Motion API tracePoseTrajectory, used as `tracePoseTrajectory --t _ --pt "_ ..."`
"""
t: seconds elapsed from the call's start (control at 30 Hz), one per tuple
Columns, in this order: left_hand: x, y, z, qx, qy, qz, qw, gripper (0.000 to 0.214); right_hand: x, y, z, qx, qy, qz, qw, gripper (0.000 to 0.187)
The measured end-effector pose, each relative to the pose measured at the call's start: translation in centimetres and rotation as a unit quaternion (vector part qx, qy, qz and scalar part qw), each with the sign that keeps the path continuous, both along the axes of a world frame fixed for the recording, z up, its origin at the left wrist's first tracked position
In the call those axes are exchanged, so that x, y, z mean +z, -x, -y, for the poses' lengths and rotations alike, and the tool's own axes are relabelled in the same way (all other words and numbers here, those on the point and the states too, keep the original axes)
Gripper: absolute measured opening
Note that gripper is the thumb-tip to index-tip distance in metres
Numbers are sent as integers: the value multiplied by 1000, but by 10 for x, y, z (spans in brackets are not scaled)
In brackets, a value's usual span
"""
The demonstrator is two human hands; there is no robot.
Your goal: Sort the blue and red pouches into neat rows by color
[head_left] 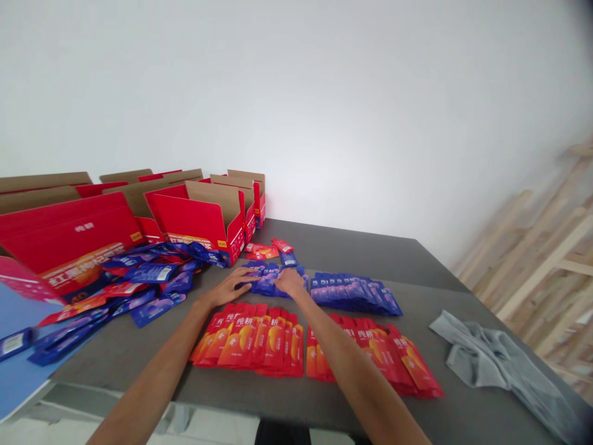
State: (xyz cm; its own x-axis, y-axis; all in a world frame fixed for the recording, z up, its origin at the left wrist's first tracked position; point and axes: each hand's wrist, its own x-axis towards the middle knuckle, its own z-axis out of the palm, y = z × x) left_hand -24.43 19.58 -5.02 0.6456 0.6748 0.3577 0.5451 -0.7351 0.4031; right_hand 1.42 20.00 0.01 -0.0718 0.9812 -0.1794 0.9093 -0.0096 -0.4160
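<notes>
Left hand (230, 288): grip open, fingers spread flat, tips touching the loose blue sachets.
Right hand (290, 281): fingers bent down on the same sachets; whether the grip holds one cannot be told.
Blue sachets (269, 281): small loose cluster at centre frame, on the counter (352, 247).
Neighbouring rows: a fanned blue row (354, 295) just right of the hands; two fanned red rows (250, 343) (375, 352) below them.
Upper centre: a few red sachets (262, 250) beside a blue one.
Left: a heap of blue and red sachets (152, 278) against open red cartons (194, 222).
Right: a crumpled grey cloth (491, 352) on the counter.
</notes>
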Motion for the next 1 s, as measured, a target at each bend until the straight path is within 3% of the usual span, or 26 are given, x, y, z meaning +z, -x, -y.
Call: tracePoseTrajectory --t 0.13,0.3,0.4,0.57,0.8,1.0 --pt "3 -3 3 5 -9 -11 1000 42 7 1 -8 5 -34 29 999 32" --pt "7 -5 8 18 -2 -20 1000 43 21 -8 -39 9 -102 89 991 49" --pt "8 -4 8 21 -2 -23 1000 43 21 -12 -61 4 -88 131 988 59" --pt "7 -5 9 28 6 -21 999 42 15 -9 -90 19 -38 184 982 62" --pt "7 -7 10 26 9 -11 1000 40 12 14 -111 52 -22 231 971 49" --pt "6 -9 9 44 13 -7 999 41 11 26 -114 68 -58 221 971 34"
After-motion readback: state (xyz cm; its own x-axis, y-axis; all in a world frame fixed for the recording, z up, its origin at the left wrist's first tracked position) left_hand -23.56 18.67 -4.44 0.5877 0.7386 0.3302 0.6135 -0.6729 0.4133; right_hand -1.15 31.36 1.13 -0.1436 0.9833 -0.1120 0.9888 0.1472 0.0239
